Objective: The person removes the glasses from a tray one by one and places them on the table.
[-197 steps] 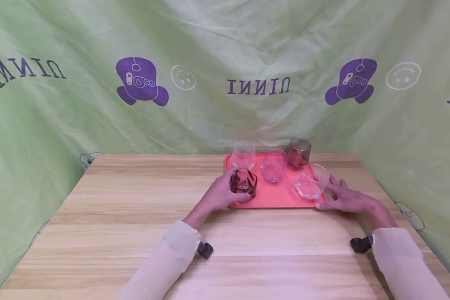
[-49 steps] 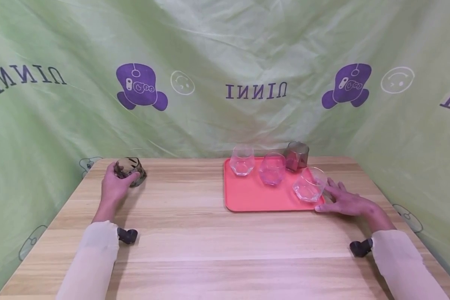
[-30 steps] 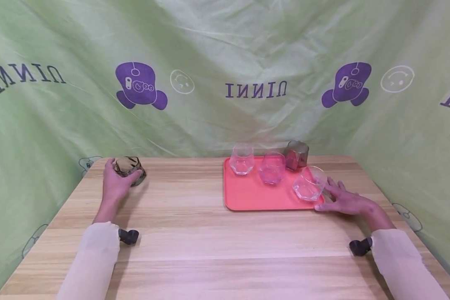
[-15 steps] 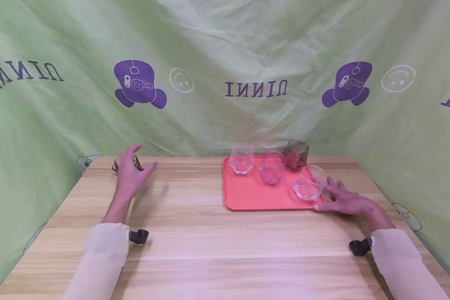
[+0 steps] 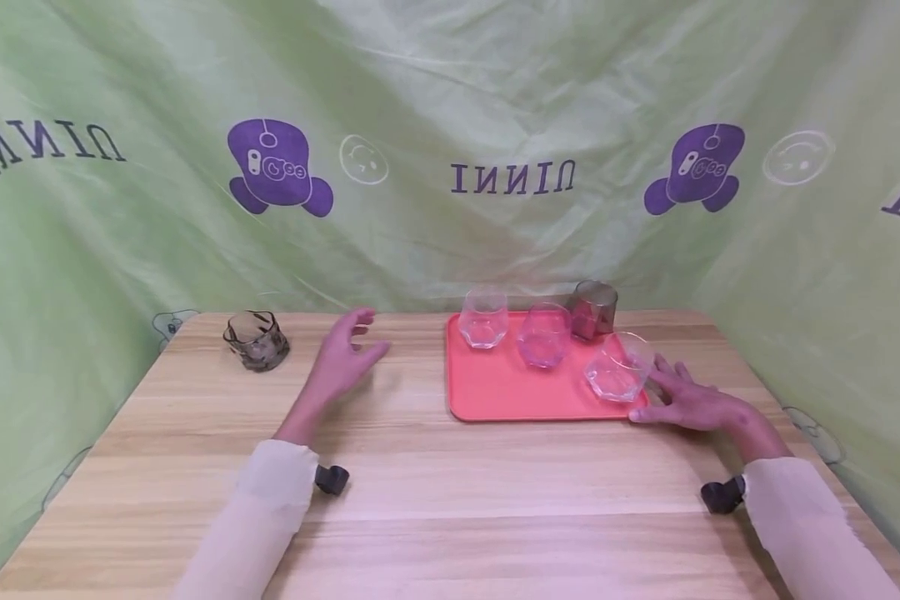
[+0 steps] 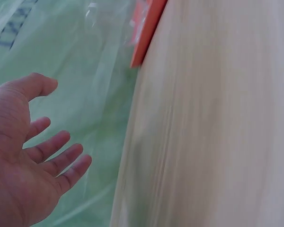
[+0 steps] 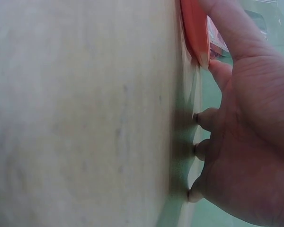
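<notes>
- the tray (image 5: pixel 506 396) lay flat on the bench (image 5: pixel 457 517), its far edge near the bench's back edge.
- the left hand (image 5: pixel 342 354) hung to the left of the tray, between it and the dark glass (image 5: pixel 258 343); its fingers (image 6: pixel 49 145) were spread and slightly bent, thumb held apart.
- the dark glass stood upright on the bench, well left of the tray.
- the right hand (image 5: pixel 693 402) rested at the tray's near right corner, fingers (image 7: pixel 208 118) spread, some tips down on the bench, thumb at the corner.
- the front clear glass (image 5: pixel 617 371) stood on the tray's right end, just beside the right hand; whether they touched could not be told.
- the pink glass (image 5: pixel 544 337) stood about mid-tray, towards the far side.
- the back clear glass (image 5: pixel 484 318) stood at the tray's far left corner.
- the grey glass (image 5: pixel 594 310) stood at the tray's far right corner.
- green cloth (image 5: pixel 397 75) with purple print hung behind the tray.
</notes>
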`<state>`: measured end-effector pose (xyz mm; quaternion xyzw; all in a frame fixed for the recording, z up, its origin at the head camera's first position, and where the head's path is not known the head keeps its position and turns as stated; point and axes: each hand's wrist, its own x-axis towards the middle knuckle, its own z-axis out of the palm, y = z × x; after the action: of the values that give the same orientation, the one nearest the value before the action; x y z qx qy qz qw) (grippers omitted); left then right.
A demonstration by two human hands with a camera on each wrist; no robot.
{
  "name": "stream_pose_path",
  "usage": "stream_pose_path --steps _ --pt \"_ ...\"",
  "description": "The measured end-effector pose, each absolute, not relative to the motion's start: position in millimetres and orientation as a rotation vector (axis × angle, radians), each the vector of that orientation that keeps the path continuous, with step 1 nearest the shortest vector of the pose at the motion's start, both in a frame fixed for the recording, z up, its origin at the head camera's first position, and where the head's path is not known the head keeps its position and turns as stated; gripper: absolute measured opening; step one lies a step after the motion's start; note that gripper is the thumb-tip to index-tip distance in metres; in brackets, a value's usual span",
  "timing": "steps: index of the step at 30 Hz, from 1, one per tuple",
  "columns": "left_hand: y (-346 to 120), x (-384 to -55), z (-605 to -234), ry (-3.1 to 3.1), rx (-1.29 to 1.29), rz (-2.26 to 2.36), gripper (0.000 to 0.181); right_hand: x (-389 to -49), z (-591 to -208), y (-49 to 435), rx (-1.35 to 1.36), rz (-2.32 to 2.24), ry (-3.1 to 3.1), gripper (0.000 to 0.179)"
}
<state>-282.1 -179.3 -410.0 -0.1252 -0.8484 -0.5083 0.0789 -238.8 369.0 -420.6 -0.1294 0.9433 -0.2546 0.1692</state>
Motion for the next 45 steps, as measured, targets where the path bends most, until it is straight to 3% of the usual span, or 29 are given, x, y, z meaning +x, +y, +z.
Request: stream_pose_path --steps 21,38,45 --pt "-76.6 -302.4 -425.1 -2.607 -0.460 -1.532 0.062 -239.7 -422.7 369.3 -0.383 -0.718 2.692 0.100" --pt "-44.4 -308.5 -423.1 -2.610 -0.385 -1.490 0.075 -238.4 -421.6 368.3 -0.377 -0.729 2.693 0.101" --pt "-34.3 -312.8 -421.7 -2.637 -0.383 -1.491 0.089 -238.9 -421.5 367.7 -0.370 -0.724 2.692 0.101"
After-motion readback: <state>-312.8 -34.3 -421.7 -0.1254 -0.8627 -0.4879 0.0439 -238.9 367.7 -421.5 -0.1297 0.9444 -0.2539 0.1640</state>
